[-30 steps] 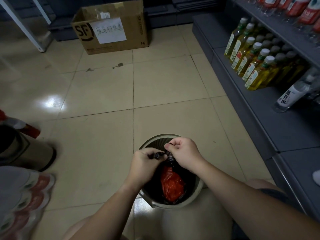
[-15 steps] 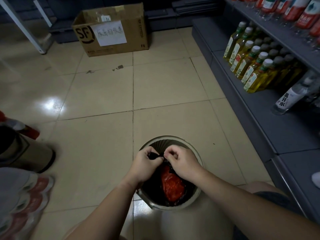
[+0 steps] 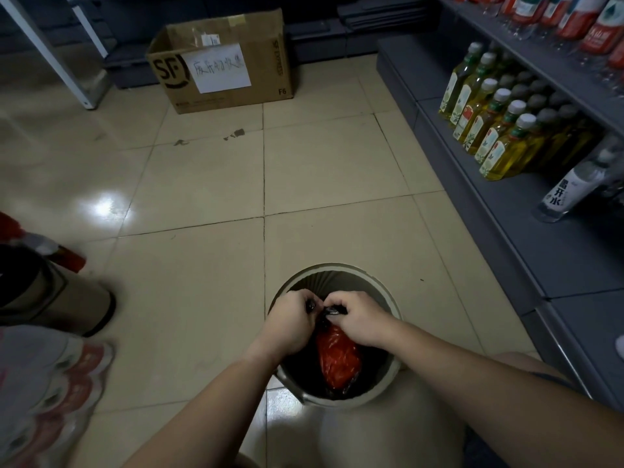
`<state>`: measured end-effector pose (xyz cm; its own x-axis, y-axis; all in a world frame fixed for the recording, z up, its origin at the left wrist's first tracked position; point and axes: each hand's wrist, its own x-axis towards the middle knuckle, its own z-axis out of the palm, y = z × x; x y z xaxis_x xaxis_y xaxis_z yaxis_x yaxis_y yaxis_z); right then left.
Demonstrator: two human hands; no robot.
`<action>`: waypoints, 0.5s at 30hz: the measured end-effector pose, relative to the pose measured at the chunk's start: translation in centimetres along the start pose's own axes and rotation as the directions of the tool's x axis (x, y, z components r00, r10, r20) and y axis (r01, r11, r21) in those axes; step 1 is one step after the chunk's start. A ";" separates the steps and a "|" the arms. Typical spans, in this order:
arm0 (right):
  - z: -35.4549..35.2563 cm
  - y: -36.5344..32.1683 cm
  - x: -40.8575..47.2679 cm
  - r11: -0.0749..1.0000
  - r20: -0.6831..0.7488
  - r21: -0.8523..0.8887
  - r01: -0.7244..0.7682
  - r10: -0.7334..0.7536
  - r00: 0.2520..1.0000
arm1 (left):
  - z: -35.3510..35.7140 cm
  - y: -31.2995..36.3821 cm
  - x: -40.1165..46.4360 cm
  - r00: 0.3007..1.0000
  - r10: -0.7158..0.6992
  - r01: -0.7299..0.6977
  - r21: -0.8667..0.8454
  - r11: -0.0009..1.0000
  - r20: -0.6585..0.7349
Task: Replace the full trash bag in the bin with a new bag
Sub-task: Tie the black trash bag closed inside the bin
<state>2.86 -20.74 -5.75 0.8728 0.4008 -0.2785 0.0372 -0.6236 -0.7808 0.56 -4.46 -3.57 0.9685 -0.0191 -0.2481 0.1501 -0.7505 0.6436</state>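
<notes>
Fingers: left hand (image 3: 289, 324) and right hand (image 3: 359, 320) are pinching trash bag (image 3: 332, 312) ends above bin (image 3: 388, 298).
Risk: thin plastic is possibly tearing; knot slipping loose.

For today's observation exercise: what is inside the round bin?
Inside the bin sits a black trash bag with something red showing. Both hands, left and right, cover its gathered top; anything underneath is hidden.

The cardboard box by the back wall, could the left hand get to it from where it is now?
Probably not: the cardboard box sits across several floor tiles, and the left hand is busy gripping the black bag over the bin.
</notes>
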 end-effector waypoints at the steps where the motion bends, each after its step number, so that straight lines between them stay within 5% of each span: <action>1: -0.1 -0.1 0.2 1.000 0.015 0.010 -0.029 0.029 0.999 | 0.1 0.1 0.1 1.000 0.001 -0.001 0.031 1.000 -0.001; 5: -0.1 -0.2 0.8 0.991 -0.001 0.059 -0.116 0.116 0.993 | 0.4 0.1 0.6 0.996 -0.044 0.037 0.095 0.995 0.077; 9: 0.5 0.2 0.0 0.995 -0.226 0.036 -0.090 0.096 0.969 | 0.4 -0.2 0.9 0.967 -0.174 0.190 -0.072 0.979 0.186; 11: 0.9 0.7 -1.4 0.999 -0.351 -0.048 0.011 -0.027 0.936 | 0.4 -0.1 0.9 0.954 -0.220 0.260 -0.197 0.945 0.206; 15: 1.4 1.2 -2.8 0.927 -0.341 -0.265 0.266 -0.348 0.873 | 0.2 0.5 0.9 0.928 -0.226 0.325 -0.350 0.879 0.295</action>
<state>-0.19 -21.65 -6.69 0.9152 0.3385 0.2188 0.3955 -0.6495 -0.6494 1.46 -5.00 -3.59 0.8068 -0.0426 -0.5893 0.5161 -0.4347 0.7381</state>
